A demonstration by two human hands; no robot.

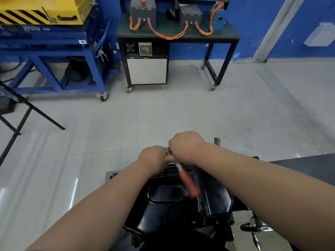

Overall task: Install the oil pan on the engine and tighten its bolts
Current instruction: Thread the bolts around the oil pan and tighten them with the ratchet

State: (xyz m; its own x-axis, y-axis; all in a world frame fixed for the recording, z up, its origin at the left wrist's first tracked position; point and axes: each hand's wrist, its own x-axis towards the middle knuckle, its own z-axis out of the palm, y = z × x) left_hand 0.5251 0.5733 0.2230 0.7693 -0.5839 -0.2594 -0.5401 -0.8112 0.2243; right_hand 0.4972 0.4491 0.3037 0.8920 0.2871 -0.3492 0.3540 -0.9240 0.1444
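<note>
Black oil pan (pixel 168 211) lies low centre. Both hands meet at its far edge. Right hand (pixel 186 147) grips the head end of a ratchet (pixel 187 182), whose red handle slants toward the camera, blurred. Left hand (pixel 152 156) abuts the silver head, fingers hidden. Beyond: tiled floor (pixel 163 113), black table (pixel 232 35) carrying orange cables (pixel 168 36).

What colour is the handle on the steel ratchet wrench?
Orange-red; the ratchet wrench handle shows best in the head view.

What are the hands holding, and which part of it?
A wrench. The right hand grips its metal end near the head; the red handle sticks out free. The left hand is by the head, but its grip is hidden.
</note>
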